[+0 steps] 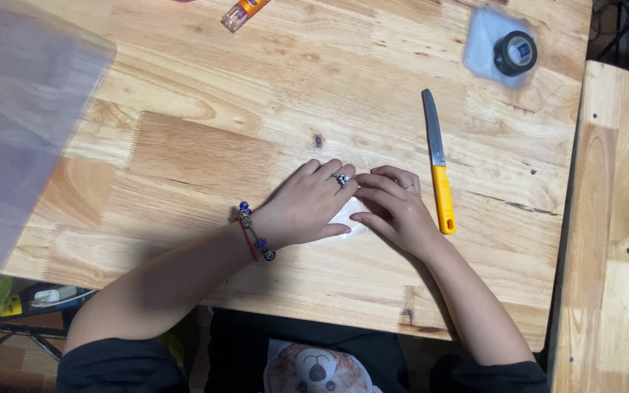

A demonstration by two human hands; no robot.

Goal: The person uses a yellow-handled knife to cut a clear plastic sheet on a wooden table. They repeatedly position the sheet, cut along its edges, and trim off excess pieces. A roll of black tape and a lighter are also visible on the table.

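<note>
My left hand (306,207) and my right hand (394,207) lie close together on the wooden table (205,145), pressing down on a small white piece (349,216) that shows only between them. Most of that piece is hidden under my palms, so its shape is unclear. My left wrist wears a beaded bracelet and one finger carries a ring. A knife with a yellow handle (438,171) lies just right of my right hand, its blade pointing away from me.
A black tape roll (515,52) rests on a clear plastic sheet (483,40) at the far right. An orange lighter-like tube (243,12) lies at the top edge. Translucent plastic (16,124) covers the left side. A second wooden table (616,233) adjoins on the right.
</note>
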